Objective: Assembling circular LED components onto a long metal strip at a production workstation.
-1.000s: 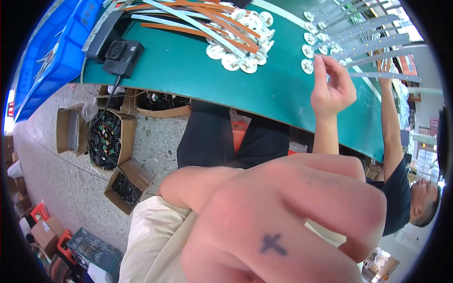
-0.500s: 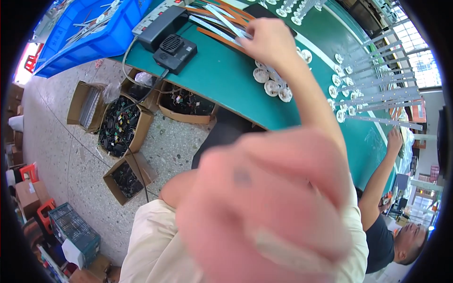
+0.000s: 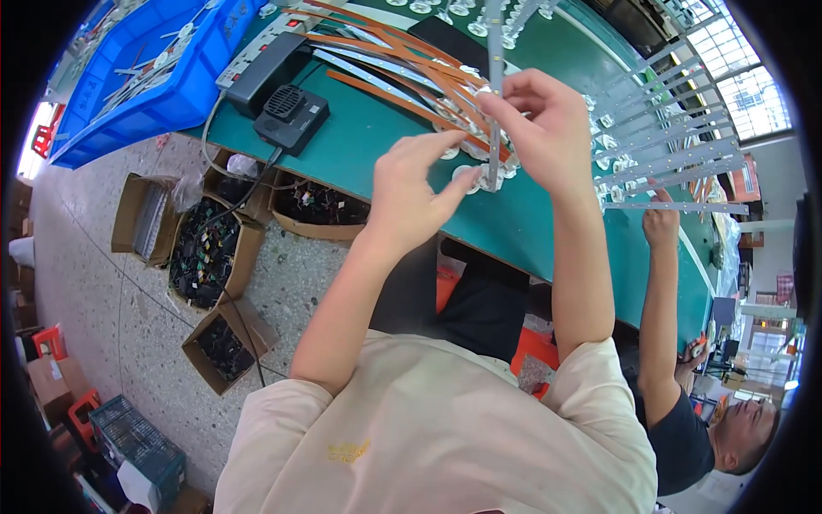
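Head view, my sole feed. Item: strip (image 3: 496, 60), grey, standing upright above the table (image 3: 347, 146), beside the pile (image 3: 377, 94). Right hand (image 3: 552, 124): thumb and fingers pinching the strip; half a second ago I had it over the pile. Left hand (image 3: 407, 184): now down from before the lens, thumb and forefinger parted near the strip's lower end; contact I cannot tell. Meaning, I judge: one strip singled out for handling.
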`<state>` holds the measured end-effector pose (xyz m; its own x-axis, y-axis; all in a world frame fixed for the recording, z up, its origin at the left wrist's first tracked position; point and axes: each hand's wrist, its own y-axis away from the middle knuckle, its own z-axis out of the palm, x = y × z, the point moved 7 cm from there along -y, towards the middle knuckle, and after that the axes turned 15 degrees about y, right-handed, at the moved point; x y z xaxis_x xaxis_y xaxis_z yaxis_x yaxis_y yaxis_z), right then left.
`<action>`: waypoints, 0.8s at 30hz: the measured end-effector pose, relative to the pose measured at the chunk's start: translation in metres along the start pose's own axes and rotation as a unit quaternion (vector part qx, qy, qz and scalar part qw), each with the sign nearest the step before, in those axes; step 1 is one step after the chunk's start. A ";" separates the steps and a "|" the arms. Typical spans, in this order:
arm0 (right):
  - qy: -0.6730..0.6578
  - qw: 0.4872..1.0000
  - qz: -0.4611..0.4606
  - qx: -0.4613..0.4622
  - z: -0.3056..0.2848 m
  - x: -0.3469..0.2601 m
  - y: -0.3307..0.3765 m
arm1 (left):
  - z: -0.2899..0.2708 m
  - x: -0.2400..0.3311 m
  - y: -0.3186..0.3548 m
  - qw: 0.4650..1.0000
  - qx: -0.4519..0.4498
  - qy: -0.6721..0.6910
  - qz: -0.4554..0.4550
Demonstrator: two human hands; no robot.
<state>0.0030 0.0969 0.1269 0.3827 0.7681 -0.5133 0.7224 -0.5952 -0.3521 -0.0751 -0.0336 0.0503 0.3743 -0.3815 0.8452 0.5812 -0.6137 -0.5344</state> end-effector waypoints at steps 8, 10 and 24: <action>-0.108 0.986 0.020 0.129 -0.065 0.020 0.065 | 0.077 0.010 0.010 0.984 -0.106 0.140 0.009; -0.127 0.985 0.015 0.118 -0.076 0.030 0.083 | 0.089 0.012 0.011 0.979 -0.121 0.167 0.000; -0.163 0.974 0.106 0.119 -0.071 0.098 0.152 | 0.152 -0.001 0.029 0.946 -0.268 0.183 -0.004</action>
<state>0.1919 0.0984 0.0787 0.2788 0.5290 -0.8015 0.4786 -0.8001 -0.3617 0.0514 0.0546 0.0325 0.0395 -0.5289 0.8478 0.0963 -0.8425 -0.5301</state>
